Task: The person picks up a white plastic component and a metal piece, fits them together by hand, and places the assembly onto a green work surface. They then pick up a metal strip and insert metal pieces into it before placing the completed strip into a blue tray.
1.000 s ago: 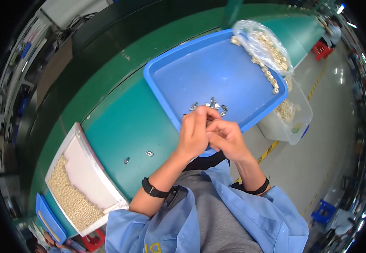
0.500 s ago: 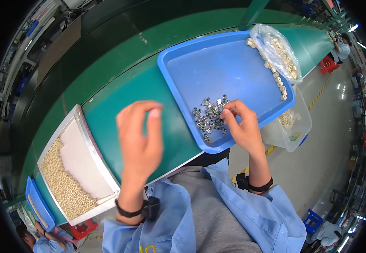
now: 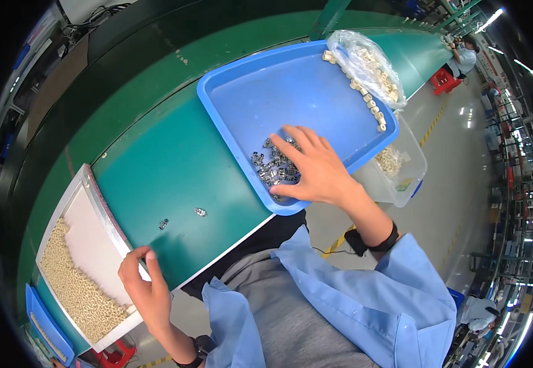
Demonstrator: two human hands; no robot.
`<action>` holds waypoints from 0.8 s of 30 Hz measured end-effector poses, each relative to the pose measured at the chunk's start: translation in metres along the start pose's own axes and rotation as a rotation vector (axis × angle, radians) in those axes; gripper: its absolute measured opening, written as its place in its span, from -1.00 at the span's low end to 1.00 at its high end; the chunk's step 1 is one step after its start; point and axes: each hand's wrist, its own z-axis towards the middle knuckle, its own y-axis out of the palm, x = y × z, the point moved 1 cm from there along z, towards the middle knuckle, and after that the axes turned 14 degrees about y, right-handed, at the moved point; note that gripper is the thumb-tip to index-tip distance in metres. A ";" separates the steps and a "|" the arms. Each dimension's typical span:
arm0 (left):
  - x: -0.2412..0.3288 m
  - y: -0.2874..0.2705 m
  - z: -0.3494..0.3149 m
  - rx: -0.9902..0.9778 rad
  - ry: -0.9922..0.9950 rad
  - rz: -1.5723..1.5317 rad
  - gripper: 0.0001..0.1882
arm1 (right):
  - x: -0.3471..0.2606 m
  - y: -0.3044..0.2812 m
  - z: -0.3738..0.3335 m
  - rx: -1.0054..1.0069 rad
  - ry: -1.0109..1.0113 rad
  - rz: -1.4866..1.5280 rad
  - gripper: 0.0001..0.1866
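Note:
My right hand (image 3: 318,168) is spread over a pile of small shiny metal clips (image 3: 272,164) in the near left corner of a blue tray (image 3: 220,113). Its thumb and forefinger are wide apart around the pile, and its palm hides part of it. Near the white tray's (image 3: 114,211) right edge hovers my left hand (image 3: 147,291), with curled fingers and the thumb close to the fingertips; anything between them is too small to make out. On the green table between the trays lie two separate metal pieces (image 3: 200,212).
Small beige parts (image 3: 79,288) fill the white tray's left side. Along the blue tray's right side runs a row of beige pieces (image 3: 368,98) beside a clear plastic bag (image 3: 364,58). A translucent bin (image 3: 410,162) stands beyond. Another person (image 3: 463,58) sits far right.
My left hand has moved left and down, toward the white tray, uncovering two metal pieces on the table. My right hand has gone from a pinch at the pile to spread fingers over it.

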 end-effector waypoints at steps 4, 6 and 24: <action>0.005 -0.004 -0.025 -0.013 0.040 -0.041 -0.82 | 0.008 0.002 0.021 -0.152 -0.265 -0.097 -0.09; 0.014 -0.012 -0.049 0.045 0.130 -0.059 -0.85 | 0.011 0.004 0.031 -0.225 -0.434 -0.113 -0.05; 0.096 -0.108 -0.103 0.369 0.672 -0.511 -0.68 | 0.040 0.039 0.058 -0.176 -0.746 -0.076 -0.67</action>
